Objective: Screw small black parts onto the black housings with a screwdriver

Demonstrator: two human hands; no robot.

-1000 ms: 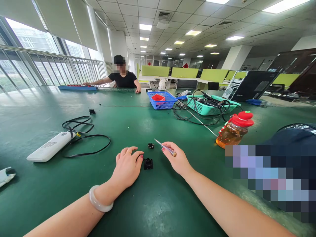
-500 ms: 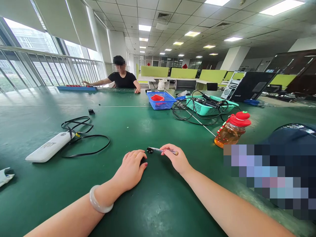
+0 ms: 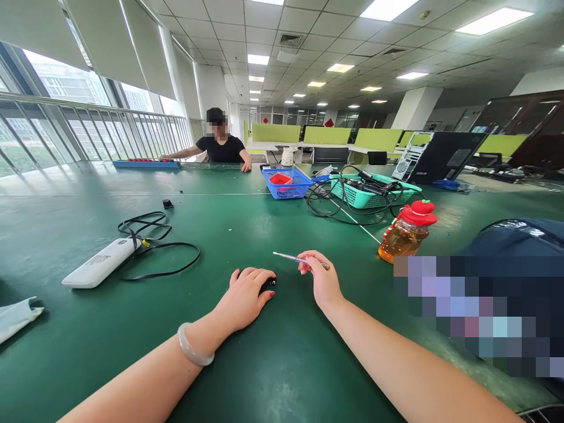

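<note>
My left hand (image 3: 247,298) rests on the table with its fingers curled over a small black part (image 3: 272,282). Most of that part is under the palm and fingers, so its kind is hidden; a bit with pale marks shows between thumb and forefinger. In my right hand (image 3: 322,279) a slim silver tool (image 3: 289,257), like a small screwdriver, is pinched between thumb and fingers. Its thin tip points left, above and apart from the black part. A brownish end sticks out behind the fingers.
On the green table (image 3: 282,364) at left lie a white power bank (image 3: 102,262) and a black cable (image 3: 194,247). Farther off are a blue basket (image 3: 288,191), a green basket (image 3: 368,200) with cables, and a drink bottle (image 3: 403,238). A person (image 3: 222,150) sits opposite.
The tool's tip has lifted away from the black part, my right hand shifting slightly right. My left hand now covers more of the part. The view has turned slightly.
</note>
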